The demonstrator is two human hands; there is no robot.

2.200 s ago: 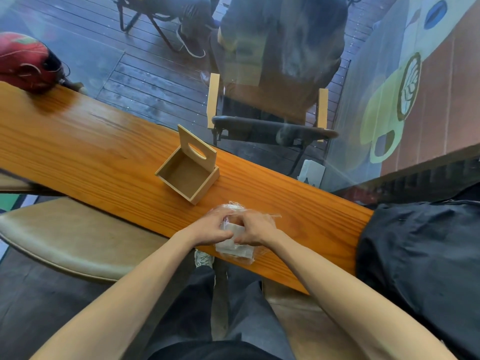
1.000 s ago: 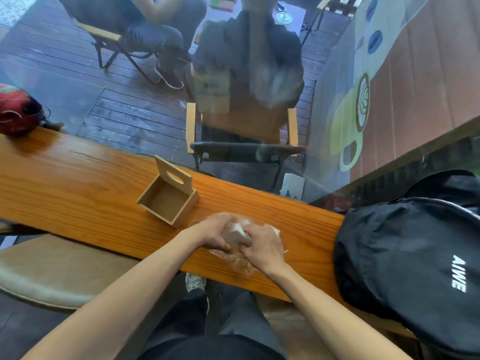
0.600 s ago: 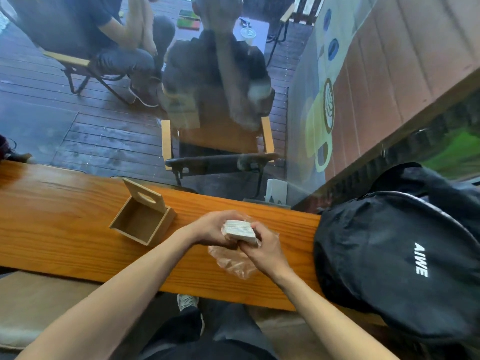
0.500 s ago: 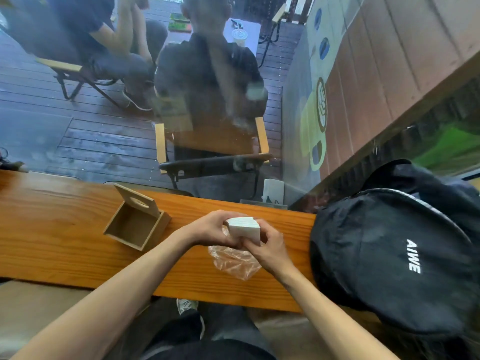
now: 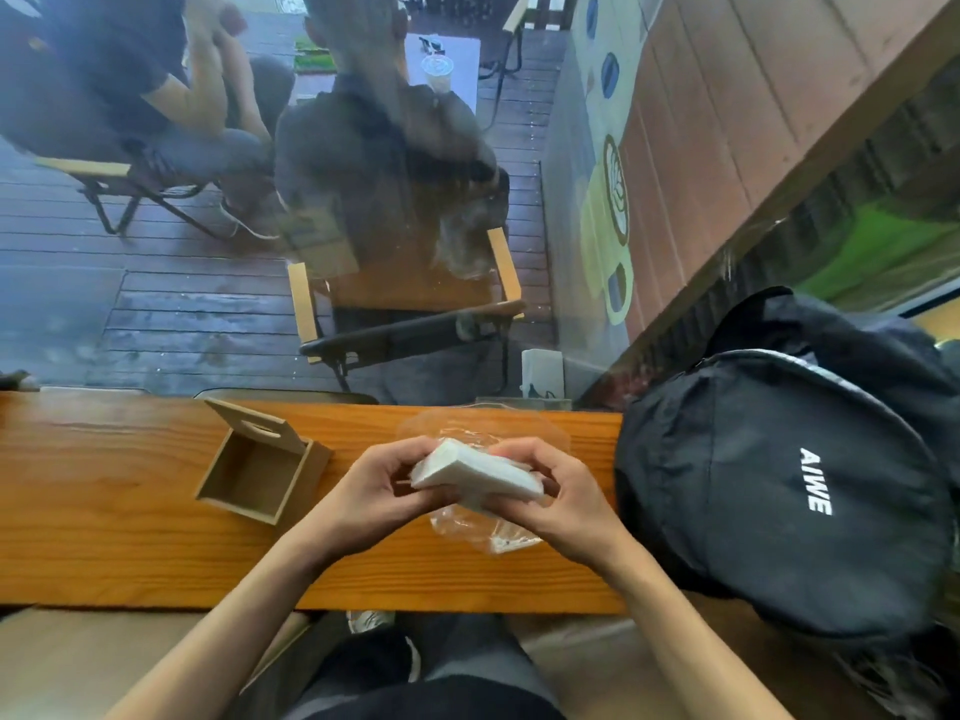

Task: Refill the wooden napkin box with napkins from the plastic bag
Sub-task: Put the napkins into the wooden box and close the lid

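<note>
A white stack of folded paper napkins [image 5: 475, 472] is gripped between two bare hands above the orange-brown wooden counter [image 5: 104, 537], the left hand [image 5: 371, 493] clamped on its near end, the right hand [image 5: 556, 498] on the far end. The crumpled clear plastic bag [image 5: 483, 530] hangs beneath the stack. The small open-topped wooden napkin box [image 5: 260, 467] sits empty, just left of the left hand. A black backpack [image 5: 779, 491] rests at right.

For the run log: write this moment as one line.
hands: left, right grip white napkin stack | clear plastic bag: beneath | open wooden napkin box: empty
</note>
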